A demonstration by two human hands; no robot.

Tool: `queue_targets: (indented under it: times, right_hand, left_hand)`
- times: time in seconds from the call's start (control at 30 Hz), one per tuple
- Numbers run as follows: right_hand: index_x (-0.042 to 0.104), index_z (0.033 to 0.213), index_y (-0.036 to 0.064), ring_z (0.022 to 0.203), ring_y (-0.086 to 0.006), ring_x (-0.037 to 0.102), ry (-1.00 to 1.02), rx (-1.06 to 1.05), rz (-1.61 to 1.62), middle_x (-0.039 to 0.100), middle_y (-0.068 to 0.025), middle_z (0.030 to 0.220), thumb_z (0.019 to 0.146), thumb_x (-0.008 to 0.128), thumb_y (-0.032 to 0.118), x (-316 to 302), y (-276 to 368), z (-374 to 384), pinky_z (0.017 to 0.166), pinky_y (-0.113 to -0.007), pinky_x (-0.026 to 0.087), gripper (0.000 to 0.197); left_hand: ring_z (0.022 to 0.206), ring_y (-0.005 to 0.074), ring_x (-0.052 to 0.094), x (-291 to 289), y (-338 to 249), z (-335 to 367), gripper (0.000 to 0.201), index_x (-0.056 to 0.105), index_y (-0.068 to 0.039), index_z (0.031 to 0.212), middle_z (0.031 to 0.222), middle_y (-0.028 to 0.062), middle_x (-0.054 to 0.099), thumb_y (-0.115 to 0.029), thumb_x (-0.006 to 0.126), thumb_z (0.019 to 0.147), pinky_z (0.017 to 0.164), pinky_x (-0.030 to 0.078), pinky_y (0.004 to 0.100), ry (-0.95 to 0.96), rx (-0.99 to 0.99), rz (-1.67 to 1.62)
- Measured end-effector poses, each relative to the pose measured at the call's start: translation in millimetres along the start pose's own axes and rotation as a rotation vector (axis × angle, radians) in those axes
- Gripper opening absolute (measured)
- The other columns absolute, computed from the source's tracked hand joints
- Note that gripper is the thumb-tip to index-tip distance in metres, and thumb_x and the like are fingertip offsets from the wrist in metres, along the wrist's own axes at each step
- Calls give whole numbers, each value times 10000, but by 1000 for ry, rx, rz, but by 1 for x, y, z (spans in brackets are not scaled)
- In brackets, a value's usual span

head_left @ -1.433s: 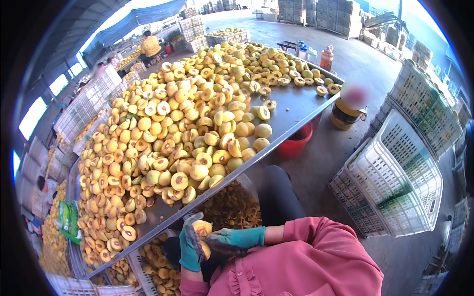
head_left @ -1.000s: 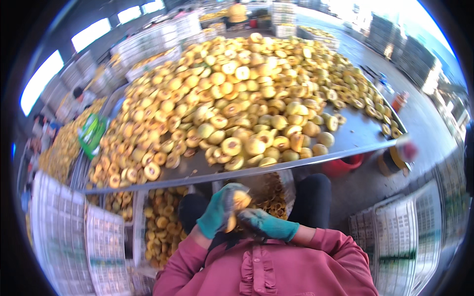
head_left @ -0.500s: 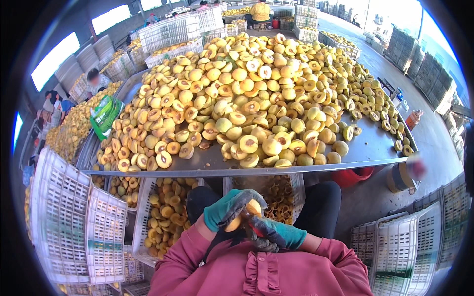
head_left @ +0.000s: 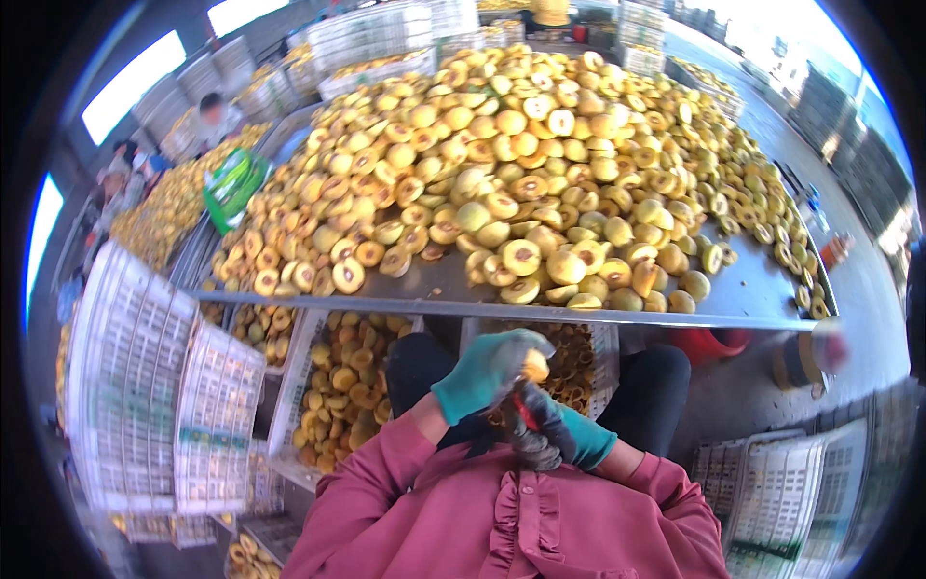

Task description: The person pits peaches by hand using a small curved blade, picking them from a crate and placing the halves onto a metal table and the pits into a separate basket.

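My left hand [head_left: 487, 372], in a teal glove with a grey palm, is closed around a yellow peach piece [head_left: 535, 366] above my lap. Close below it, my right hand [head_left: 555, 429], gloved in teal and dark grey, grips a small tool with a red handle [head_left: 526, 412]. The tool's working end is blurred and hidden near the fruit. Under the hands, between my knees, stands a white crate [head_left: 605, 362] holding brownish peach scraps [head_left: 569, 357]. Left of it, another white crate [head_left: 289, 410] is filled with peach halves [head_left: 347, 386].
A metal table [head_left: 405, 285] in front bears a large heap of halved peaches [head_left: 540, 183]. A green bag [head_left: 234, 188] lies at its left. Stacked white crates [head_left: 135, 376] flank me, with more crates [head_left: 772, 482] at right. A red tub [head_left: 709, 344] sits under the table. People work farther back.
The whole view has shifted, so the table appears farther right and higher. A peach piece seen beneath my left hand no longer shows; the hand has turned over the remaining fruit.
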State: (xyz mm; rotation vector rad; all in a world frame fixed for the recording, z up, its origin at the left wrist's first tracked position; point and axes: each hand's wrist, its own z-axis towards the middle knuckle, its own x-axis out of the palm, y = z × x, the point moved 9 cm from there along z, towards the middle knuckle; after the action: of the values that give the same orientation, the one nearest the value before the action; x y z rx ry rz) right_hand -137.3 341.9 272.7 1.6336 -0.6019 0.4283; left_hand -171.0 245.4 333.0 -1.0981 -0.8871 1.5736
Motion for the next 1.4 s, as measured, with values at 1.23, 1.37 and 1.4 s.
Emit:
queue_targets:
  times: [1.23,1.37,1.4]
  right_hand:
    - [625,1035,26,531,-22,393,-225,214,-409,498,59,679,1015,500,402,-58,-29,29,463,-201,311,396]
    - [599,977,59,500,-26,378,-312,170,-481,480,66,663,1013,523,386,-111,-60,34,433,-211,293,337]
    - [587,955,74,487,-30,378,-356,246,-325,474,67,657,1010,533,379,-117,-72,30,428,-215,292,314]
  left_hand:
    - [904,186,667,-43,94,-32,539,604,-3,1155,977,109,696,-502,474,998,816,535,305,-252,-350,-623]
    - [934,171,659,-107,108,-75,457,615,22,1166,1024,97,692,-396,526,1005,834,535,280,-452,-414,-514]
    - [919,171,660,-125,94,-80,422,619,22,1163,1041,100,691,-362,544,1003,825,532,277,-457,-375,-470]
